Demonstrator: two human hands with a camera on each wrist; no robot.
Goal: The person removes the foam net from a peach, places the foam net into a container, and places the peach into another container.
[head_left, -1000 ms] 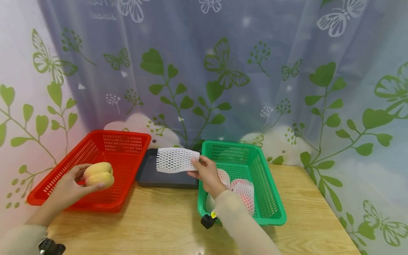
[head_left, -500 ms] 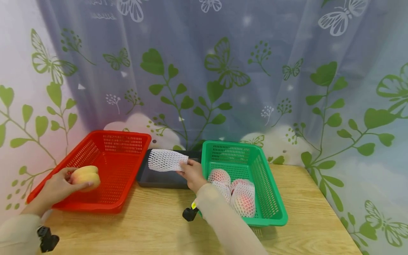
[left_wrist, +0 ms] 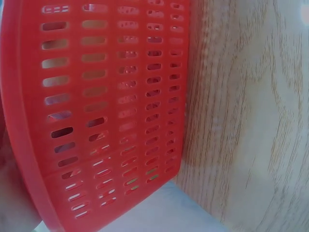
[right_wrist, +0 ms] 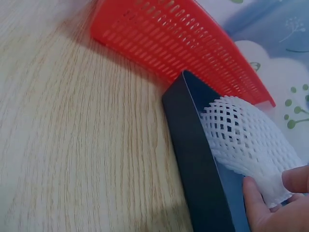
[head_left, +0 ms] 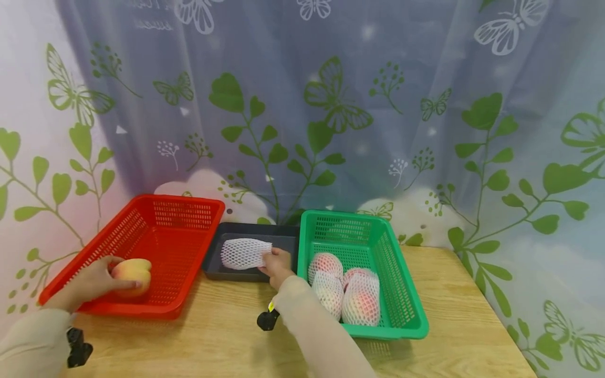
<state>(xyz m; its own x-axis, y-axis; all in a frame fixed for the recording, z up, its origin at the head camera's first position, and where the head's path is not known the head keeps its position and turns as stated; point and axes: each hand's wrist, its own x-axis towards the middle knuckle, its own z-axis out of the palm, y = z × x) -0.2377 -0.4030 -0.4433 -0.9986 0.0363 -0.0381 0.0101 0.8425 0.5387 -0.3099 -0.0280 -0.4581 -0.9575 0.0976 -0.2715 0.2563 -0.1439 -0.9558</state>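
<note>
My left hand (head_left: 94,279) holds a yellow and pink peach (head_left: 134,277) low inside the near left part of the red basket (head_left: 198,252). In the left wrist view the basket's slotted wall hides the peach's details, and part of the hand (left_wrist: 14,193) shows at the lower left. Between thumb and fingers, my right hand (head_left: 278,266) pinches one end of a white foam net sleeve (head_left: 242,254). The sleeve lies flat over the dark grey tray (head_left: 215,269), within its rim. The right wrist view shows the mesh of the sleeve (right_wrist: 251,140) beside the tray's side wall.
On the right stands a green basket (head_left: 402,294) with several peaches (head_left: 361,302) in foam net sleeves. The tray sits between the two baskets on a wooden table (head_left: 227,336). A printed curtain (head_left: 293,105) hangs directly behind them.
My right hand has moved left from the green basket's edge and lowered the foam net sleeve into the tray. My left hand has lowered the peach into the red basket, slightly to the left.
</note>
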